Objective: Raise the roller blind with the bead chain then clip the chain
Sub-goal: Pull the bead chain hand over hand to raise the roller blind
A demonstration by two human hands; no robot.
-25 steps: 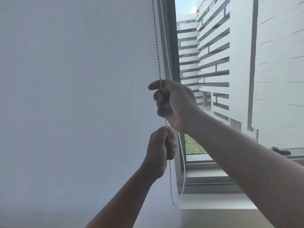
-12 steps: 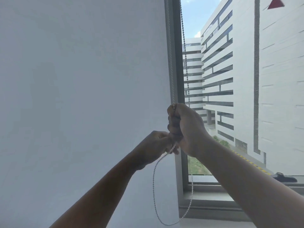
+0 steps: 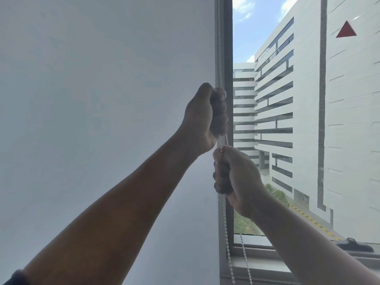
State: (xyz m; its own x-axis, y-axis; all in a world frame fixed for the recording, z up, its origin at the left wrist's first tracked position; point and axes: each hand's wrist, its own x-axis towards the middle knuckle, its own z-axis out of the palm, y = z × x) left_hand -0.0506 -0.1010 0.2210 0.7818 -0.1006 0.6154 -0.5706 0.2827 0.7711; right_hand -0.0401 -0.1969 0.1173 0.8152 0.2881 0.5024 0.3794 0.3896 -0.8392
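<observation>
The pale roller blind (image 3: 98, 120) fills the view from 12 o'clock round through 9 to 6 o'clock, hanging flat in front of the glass with its right edge running down just left of the dark window frame (image 3: 228, 48). From 1 to 4 o'clock the uncovered pane shows a white building (image 3: 308, 99) with dark banded windows, and a red triangle (image 3: 346, 30) sits near 2 o'clock. A black window handle (image 3: 355, 246) lies on the sill near 4 o'clock. The left hand (image 3: 205, 118) is raised just above centre, its grip a closed fist wrapped round the bead chain (image 3: 227, 239). Directly below it, toward 5 o'clock and nearly touching, the right hand (image 3: 236, 173) also fists tightly round the chain. The chain runs as two beaded strands down the blind's right edge from 12 o'clock, passes through both fists, and hangs on toward 6 o'clock past the sill.
</observation>
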